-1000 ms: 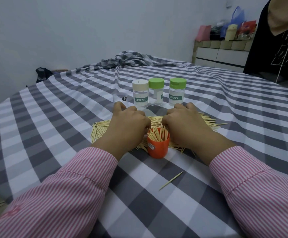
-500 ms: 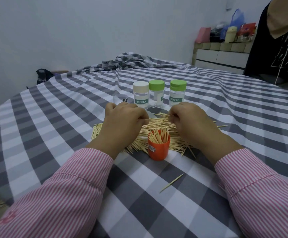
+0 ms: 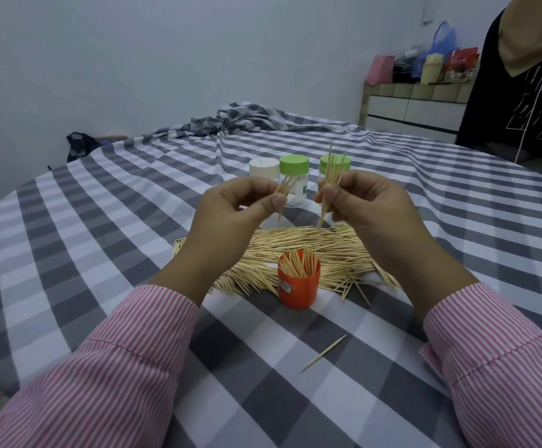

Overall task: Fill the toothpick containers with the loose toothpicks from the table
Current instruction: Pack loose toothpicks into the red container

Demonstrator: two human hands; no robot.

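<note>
Stray toothpick (image 3: 323, 353) nearest me on counter (image 3: 69, 240). Orange cup (image 3: 298, 282) part-filled, loose pile (image 3: 295, 250) behind. My left hand (image 3: 230, 218) and right hand (image 3: 366, 208) each pinch small bundle mid-length. I judge sticks light, stiff, slippery; pinch mid-shaft. Capped containers (image 3: 293, 176) beyond.

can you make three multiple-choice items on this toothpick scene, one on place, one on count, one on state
1. The open orange plastic cup stands:
A. at the near edge of the loose wooden toothpick pile
B. behind the jars
C. on the drawers

2. Green-lidded clear jars:
A. one
B. two
C. four

3. The left hand and right hand:
A. lie flat on the pile
B. each pinch a toothpick bunch above the table
C. grip a jar

Key: A, the pile spreads behind the cup; B, two green lids beside one white lid; B, both bunches are raised.
</note>
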